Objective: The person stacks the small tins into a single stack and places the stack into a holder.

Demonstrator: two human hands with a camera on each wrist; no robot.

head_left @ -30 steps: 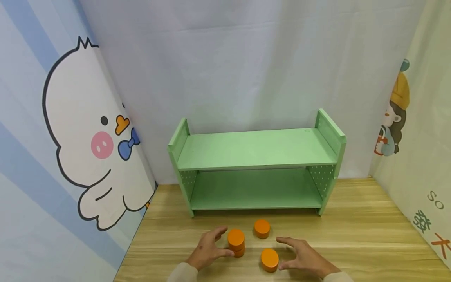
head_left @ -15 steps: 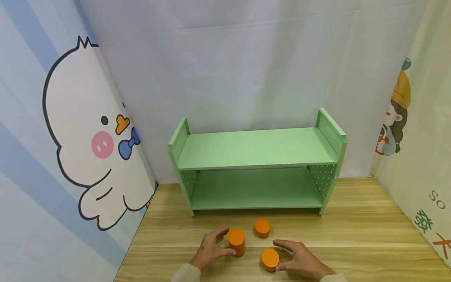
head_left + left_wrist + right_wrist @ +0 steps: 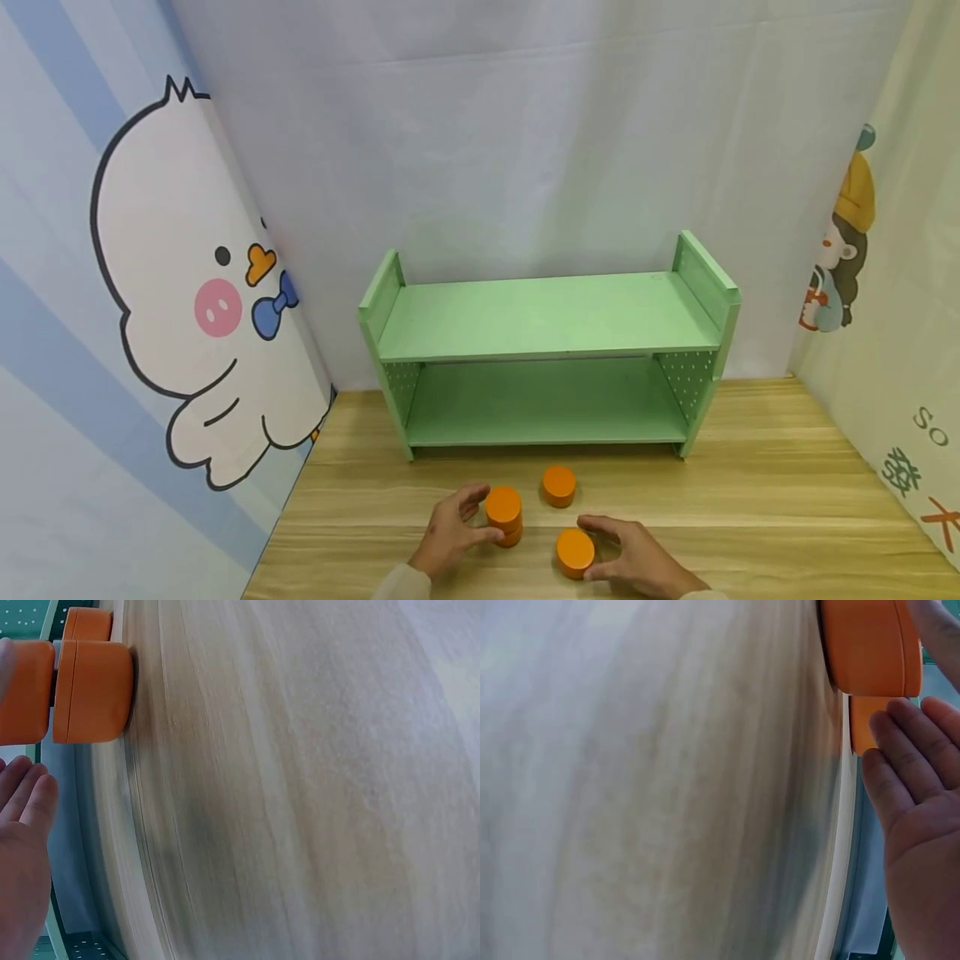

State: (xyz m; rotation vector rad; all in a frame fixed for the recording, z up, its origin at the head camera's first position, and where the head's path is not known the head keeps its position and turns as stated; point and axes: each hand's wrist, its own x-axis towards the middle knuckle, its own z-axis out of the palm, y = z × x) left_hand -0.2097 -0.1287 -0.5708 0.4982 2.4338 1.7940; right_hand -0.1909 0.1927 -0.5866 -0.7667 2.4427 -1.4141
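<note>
Two squat round orange boxes stand stacked, an upper box point(image 3: 502, 505) on a lower box point(image 3: 510, 536). My left hand point(image 3: 452, 530) is beside the stack, thumb at its near side and fingers held apart from it. In the left wrist view, the thumb overlaps the upper box point(image 3: 22, 690). My right hand point(image 3: 637, 557) curves beside a single front orange box point(image 3: 575, 550), thumb near its right edge. In the right wrist view this front box point(image 3: 870, 645) shows a seam, with the fingers point(image 3: 911, 746) apart from it. Whether either thumb touches is unclear.
A further orange box point(image 3: 558, 485) stands behind, between the hands. A green two-tier shelf point(image 3: 547, 317) stands at the back of the wooden table point(image 3: 780, 500). Printed curtains point(image 3: 187, 350) enclose the back and sides.
My left hand has shifted slightly right toward the stack. The right hand has moved slightly left toward the front box. The orange boxes have stayed in place.
</note>
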